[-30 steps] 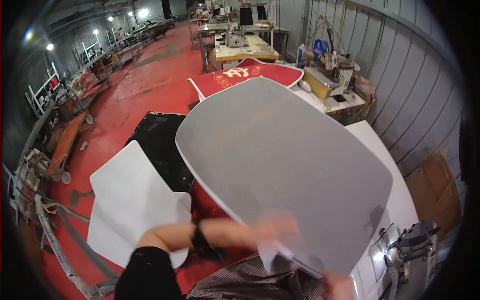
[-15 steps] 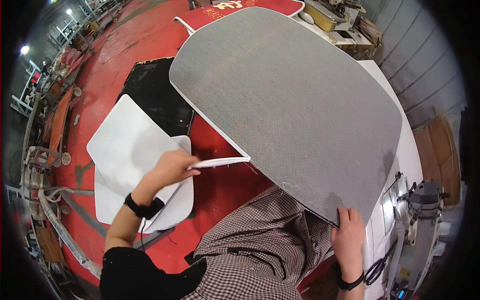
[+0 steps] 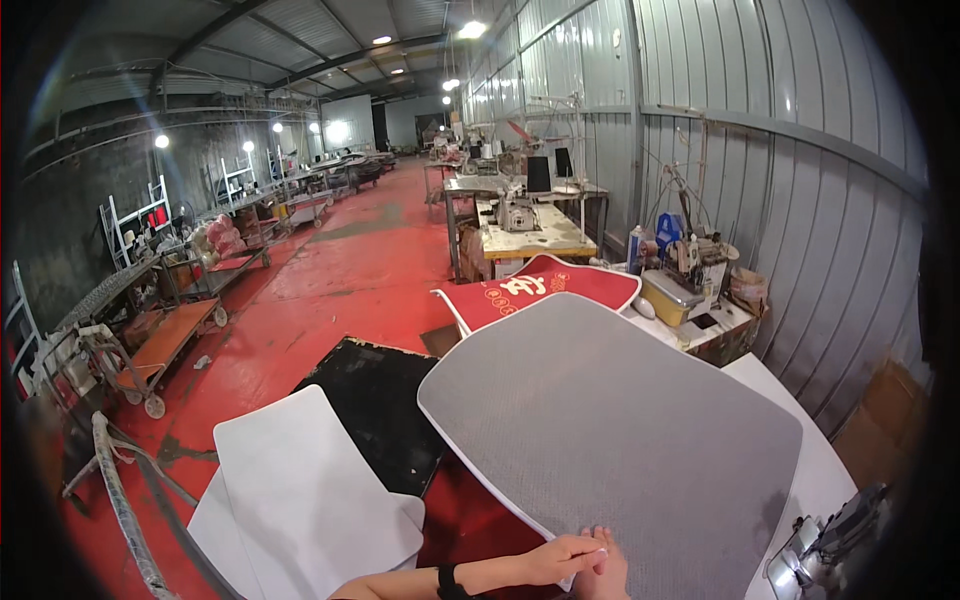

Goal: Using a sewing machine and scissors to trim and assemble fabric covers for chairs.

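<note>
Head view: left hand (image 3: 562, 558) points rightward, meeting right hand (image 3: 609, 574)

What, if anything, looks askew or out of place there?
The white pieces left of the gray panel lie askew, their corners not lining up. A pale scrap also lies loose on the red floor near the orange cart.

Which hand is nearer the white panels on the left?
Left. The left hand is right of the white panels, apart from them; the right hand is farther right, beside it, by the near edge of the grey mat.
</note>
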Available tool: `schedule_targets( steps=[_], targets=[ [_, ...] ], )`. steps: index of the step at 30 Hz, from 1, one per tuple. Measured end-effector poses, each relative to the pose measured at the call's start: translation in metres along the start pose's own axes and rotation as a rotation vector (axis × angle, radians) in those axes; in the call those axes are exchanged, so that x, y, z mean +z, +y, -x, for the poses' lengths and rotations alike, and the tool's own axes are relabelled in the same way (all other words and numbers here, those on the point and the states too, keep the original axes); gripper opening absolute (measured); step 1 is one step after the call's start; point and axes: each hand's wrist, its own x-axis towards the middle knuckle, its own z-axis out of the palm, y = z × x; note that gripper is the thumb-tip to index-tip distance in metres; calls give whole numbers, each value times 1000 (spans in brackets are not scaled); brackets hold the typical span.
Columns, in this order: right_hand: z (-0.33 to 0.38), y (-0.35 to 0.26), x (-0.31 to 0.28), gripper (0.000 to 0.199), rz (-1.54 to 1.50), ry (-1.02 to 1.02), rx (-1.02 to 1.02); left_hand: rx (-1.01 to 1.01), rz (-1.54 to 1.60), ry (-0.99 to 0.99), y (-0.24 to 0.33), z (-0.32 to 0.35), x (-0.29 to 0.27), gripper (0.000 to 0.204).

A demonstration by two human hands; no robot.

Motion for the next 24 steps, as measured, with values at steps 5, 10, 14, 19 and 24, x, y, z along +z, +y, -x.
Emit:
schedule_targets(
  steps=[5, 10, 14, 19, 24],
  targets=[
    [3, 23, -35, 44, 106, -303, 66, -88, -987, 217, 67, 47, -112, 27],
    [6, 47, -78, 50, 240, -534, 157, 95, 9, 1338, 178, 182, -315, 34],
    [4, 34, -73, 46, 194, -535, 270, -524, -1395, 672, 100, 210, -295, 46],
    [11, 34, -73, 50, 278, -441, 136, -917, -1572, 500, 62, 230, -188, 36],
    [2, 6, -37, 57, 401, -257, -69, -142, -1024, 779, 121, 177, -120, 36]
  ],
)
